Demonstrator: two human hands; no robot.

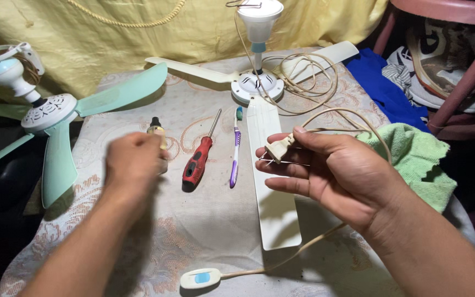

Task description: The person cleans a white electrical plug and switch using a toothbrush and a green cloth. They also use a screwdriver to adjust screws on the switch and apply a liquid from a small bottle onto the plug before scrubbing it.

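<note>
Cream plug (279, 148), light and stiff with thin bendable prongs, pinched by its body in the right hand (336, 173) above the desk (210, 220), limp cord (325, 118) trailing; left hand (133, 165) blurred, closed around a small bottle (156, 130) beside the red screwdriver (198, 162).

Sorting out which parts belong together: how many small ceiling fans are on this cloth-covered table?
2. A cream-bladed fan with a white hub lies at the back centre; a mint-green-bladed fan with a white hub sits at the left edge. Others could be out of frame.
</note>
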